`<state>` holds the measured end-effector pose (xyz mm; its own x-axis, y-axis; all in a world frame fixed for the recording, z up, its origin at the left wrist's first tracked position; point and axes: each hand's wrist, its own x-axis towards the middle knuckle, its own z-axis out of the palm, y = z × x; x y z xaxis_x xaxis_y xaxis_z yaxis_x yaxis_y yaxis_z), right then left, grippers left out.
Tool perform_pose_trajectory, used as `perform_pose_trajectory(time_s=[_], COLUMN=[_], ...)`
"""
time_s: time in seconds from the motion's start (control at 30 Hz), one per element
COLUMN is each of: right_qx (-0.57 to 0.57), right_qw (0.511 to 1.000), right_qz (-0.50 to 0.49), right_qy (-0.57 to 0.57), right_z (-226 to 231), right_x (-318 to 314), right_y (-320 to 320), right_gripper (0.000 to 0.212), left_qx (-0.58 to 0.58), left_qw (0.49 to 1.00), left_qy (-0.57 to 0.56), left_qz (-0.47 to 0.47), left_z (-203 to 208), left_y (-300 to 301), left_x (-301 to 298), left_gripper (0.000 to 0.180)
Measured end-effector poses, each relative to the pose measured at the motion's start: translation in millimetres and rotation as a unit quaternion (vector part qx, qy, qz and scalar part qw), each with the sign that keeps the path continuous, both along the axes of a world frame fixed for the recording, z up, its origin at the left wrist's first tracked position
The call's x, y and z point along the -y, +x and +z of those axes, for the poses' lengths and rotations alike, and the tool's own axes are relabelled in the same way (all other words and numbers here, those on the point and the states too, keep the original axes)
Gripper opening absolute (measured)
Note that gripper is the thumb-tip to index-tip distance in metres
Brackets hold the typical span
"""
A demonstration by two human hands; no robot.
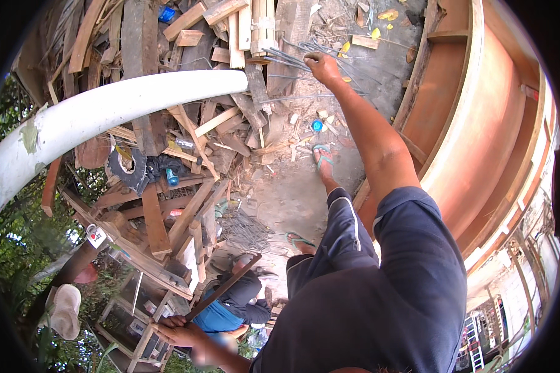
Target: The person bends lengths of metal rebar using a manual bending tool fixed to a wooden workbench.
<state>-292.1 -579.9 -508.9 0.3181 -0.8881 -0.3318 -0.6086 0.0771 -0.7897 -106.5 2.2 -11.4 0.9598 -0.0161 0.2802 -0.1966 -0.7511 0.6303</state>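
Evidently, the white curved pipe (137,99) sweeps in from the far left, with an off-white shoe (65,311) well below it and a scrap-wood heap (142,43) spread above and below it. Far beneath the pipe, the left hand (179,334) has its fingers wrapped around the lower end of a long dark bar (221,287), which slants up to the right. A grey wire tangle (247,230) lies below the pipe's tip. Thin metal rods (286,59) fan out just right of and above that tip, where the right hand (323,67) has its fingers curled, pinching them; how many, I cannot tell. Well right of the pipe stands a curved wooden frame (479,143) with orange-brown panels.
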Motion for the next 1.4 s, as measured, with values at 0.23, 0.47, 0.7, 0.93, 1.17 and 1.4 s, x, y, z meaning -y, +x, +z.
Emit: perform_pose_trajectory(time_s=[0.23,0.47,0.7,0.93,1.17,1.4], right_qx=[-0.036,-0.083,-0.104,0.002,0.35,0.354], right_qw=[0.997,0.99,0.986,0.998,0.822,0.734], right_qz=[0.046,0.097,0.018,-0.046,-0.273,-0.123], right_qy=[-0.04,-0.053,-0.126,-0.038,0.357,0.566], right_z=[14.8,10.3,41.8,124.3,239.2,305.8], right_x=[0.1,6.0,1.8,-55.0,-134.5,-271.1], right_y=[62.5,80.9,26.0,-103.9,-219.6,-272.7], right_gripper=[0.032,0.035,0.025,0.028,0.026,0.066], left_qx=[-0.03,-0.125,-0.118,-0.144,-0.191,-0.221], left_qw=[0.989,0.991,0.982,0.973,0.937,0.901], left_qy=[0.132,-0.021,-0.141,-0.178,-0.289,-0.372], left_qz=[-0.053,0.04,0.05,0.036,0.054,0.02], left_z=[-18.4,-30.9,-50.2,-63.2,-71.6,-69.5], left_y=[-23.0,-30.9,-36.2,-45.3,-53.5,-60.0], left_x=[18.4,25.2,30.4,49.4,37.5,22.6], left_gripper=[0.04,0.034,0.039,0.034,0.034,0.032])
